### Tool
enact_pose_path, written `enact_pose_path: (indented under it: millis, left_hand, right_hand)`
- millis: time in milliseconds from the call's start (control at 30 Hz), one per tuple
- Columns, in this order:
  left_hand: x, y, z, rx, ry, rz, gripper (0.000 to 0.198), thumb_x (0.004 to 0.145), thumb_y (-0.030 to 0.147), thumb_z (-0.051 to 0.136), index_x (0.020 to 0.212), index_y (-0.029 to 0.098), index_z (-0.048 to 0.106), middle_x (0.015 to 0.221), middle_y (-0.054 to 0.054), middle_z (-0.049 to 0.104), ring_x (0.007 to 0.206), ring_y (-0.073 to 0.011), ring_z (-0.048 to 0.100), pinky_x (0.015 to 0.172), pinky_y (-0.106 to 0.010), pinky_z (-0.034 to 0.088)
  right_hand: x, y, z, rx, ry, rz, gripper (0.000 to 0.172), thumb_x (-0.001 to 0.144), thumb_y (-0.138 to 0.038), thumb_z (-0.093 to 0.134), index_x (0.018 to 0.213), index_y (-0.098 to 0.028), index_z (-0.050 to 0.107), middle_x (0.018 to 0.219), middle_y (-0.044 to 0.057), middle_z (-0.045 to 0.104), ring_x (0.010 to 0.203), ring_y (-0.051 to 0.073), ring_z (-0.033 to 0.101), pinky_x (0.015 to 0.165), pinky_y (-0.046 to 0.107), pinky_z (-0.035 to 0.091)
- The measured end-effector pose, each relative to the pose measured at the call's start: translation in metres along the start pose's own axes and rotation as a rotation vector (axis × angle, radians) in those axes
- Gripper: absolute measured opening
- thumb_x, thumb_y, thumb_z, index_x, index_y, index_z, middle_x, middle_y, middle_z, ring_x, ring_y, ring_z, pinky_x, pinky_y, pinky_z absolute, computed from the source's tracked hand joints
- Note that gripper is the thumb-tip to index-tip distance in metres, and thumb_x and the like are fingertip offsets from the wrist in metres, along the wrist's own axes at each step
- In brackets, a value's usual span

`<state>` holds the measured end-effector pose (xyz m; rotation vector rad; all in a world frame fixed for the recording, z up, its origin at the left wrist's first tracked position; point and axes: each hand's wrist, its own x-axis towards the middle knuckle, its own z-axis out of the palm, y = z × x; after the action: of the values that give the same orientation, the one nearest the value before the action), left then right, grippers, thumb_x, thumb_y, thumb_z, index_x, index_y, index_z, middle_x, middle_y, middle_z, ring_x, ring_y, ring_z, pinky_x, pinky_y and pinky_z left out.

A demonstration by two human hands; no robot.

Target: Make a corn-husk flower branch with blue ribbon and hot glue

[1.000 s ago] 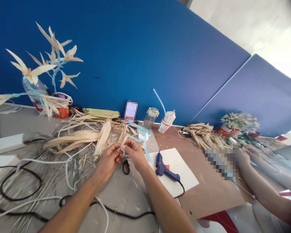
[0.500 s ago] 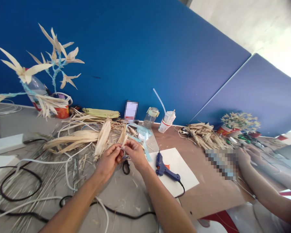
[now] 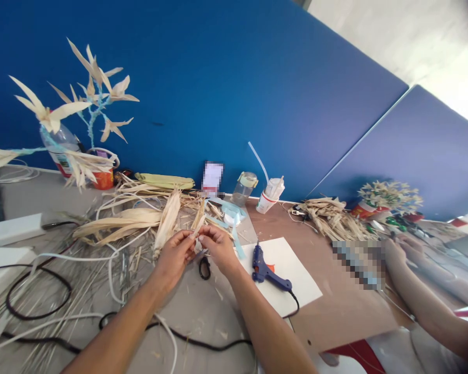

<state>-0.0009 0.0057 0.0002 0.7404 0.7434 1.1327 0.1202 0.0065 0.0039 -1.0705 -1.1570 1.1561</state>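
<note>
My left hand (image 3: 176, 255) and my right hand (image 3: 219, 248) meet over the middle of the table, fingertips pinched close together. A small piece of pale dried corn husk (image 3: 199, 220) shows at the fingertips, its tip pointing up and away. The fingers hide its lower end. Just beyond my left hand stands a larger dried husk (image 3: 168, 215), with more husks (image 3: 119, 222) lying to its left. A loop of black cord (image 3: 205, 268) lies below my right hand. To the right, a blue glue gun (image 3: 268, 271) rests on a white sheet (image 3: 302, 283).
Husk flowers on blue stems (image 3: 95, 106) stand in a red pot (image 3: 102, 179) at left. White cables (image 3: 111, 270) and thin wires cross the left side. At the back are a jar (image 3: 244, 188) and paper cup (image 3: 265, 201). Another person's hands (image 3: 395, 254) work at right.
The whole view has shifted slightly, so things sit a little farther right. Both hands stay together at nearly the same spot, with small finger movements.
</note>
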Motion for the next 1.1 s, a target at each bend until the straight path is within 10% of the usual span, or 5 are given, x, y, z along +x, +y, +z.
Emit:
enact_pose_path:
  millis: [1100]
  left_hand:
    - [-0.0036,0.0021,0.0014,-0.176,-0.155,-0.171,0.013,0.067,0.011,0.070,0.075,0.012,0.061,0.058,0.003,0.051,0.046,-0.0029,0.038,0.046,-0.016,0.034]
  right_hand:
    - [0.0000,0.0042,-0.0059,0.012,-0.130,0.013,0.013,0.074,-0.030,0.060,0.072,-0.019,0.055,0.061,-0.004,0.053,0.056,0.010,0.047,0.056,0.022,0.038]
